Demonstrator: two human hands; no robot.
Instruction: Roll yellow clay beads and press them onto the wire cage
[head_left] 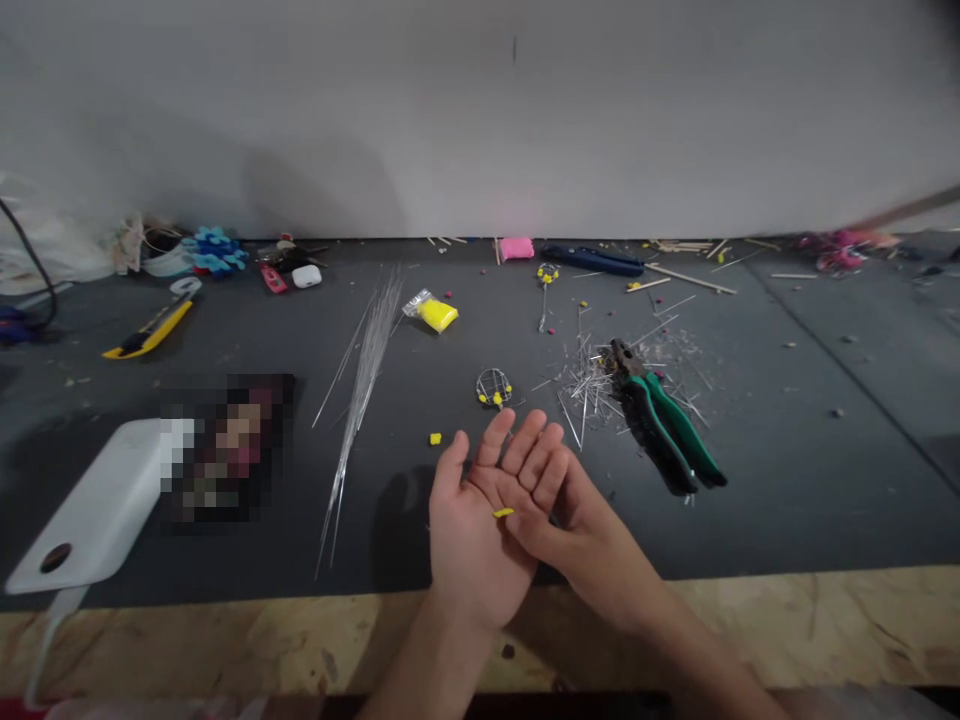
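My left hand is palm up in front of me, its thumb out to the side and its fingers lightly curled. On its palm lies a small yellow strip of modelling clay. The thumb of my right hand presses at the strip's right end, while its fingers pass behind the left hand, mostly hidden. Just beyond the fingertips is a round wire piece with yellow clay blobs on it. A small yellow clay lump sits left of it. Farther back lies another wire piece with a stem and yellow blobs.
Green-handled pliers lie on wire clippings at right. Left are a bundle of thin wires, a yellow clay packet, a yellow cutter and a white power bank. A pink packet lies by the wall.
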